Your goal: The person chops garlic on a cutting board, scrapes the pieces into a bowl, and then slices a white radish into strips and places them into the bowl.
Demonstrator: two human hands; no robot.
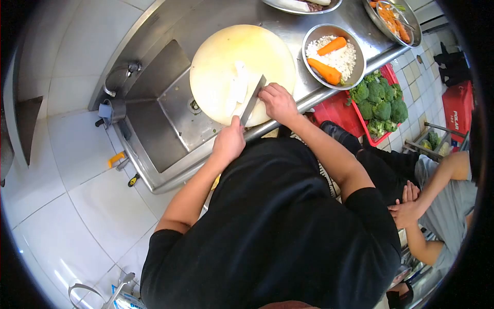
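A kitchen knife (252,103) is held at a slant above the near right part of a round, pale cutting board (216,56). My left hand (230,140) is closed at the blade's lower end, by the board's near edge. Curled fingers of my right hand (279,104) press against the blade's upper right side. The knife's handle is hidden. Just left of the blade, a long white piece of food (239,85) lies on the board; its kind is hard to make out in the glare.
The board partly covers a steel sink (154,118) with a tap (110,85). To the right stand a bowl (364,59) of chopped white pieces and carrots (332,46), and a red crate (371,138) of broccoli (381,98). Another person's hands (406,208) are at the right.
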